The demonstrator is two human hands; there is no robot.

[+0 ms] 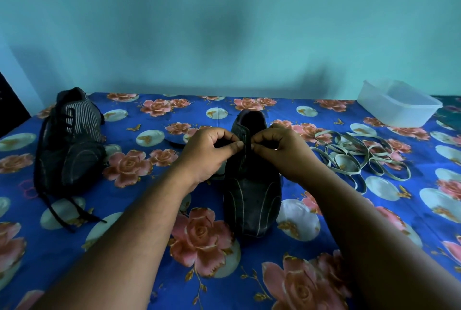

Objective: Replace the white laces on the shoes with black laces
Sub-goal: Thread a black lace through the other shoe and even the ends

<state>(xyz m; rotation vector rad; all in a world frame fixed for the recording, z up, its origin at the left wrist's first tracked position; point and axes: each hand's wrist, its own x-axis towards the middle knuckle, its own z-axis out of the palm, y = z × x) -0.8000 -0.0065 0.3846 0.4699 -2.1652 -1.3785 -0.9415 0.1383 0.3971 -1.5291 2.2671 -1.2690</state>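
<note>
Item 1: dark shoe point(252, 199), stood upright at the middle of the floral blue cloth point(249, 110), toe toward the camera, opening toward the wall. Both hands met at its tongue.

Item 2: left hand point(209, 152), fingers curled, thumb and forefinger pinched together at the left edge of the tongue. What exactly it pinched could not be told; a black lace was likely but hidden.

Item 3: right hand point(279, 152), fingers curled likewise, fingertips pinched at the right edge of the tongue, just beside the left hand's fingertips.

Item 4: second dark shoe point(71, 145), striped upper, well apart to the left, threaded with a black lace point(59, 212) whose loose ends trailed over the cloth toward the camera.

Item 5: white laces point(359, 157), a loose tangled heap on the cloth, right of the central shoe.

Item 6: translucent plastic tub point(399, 105), far right corner, against the turquoise wall point(224, 22).
</note>
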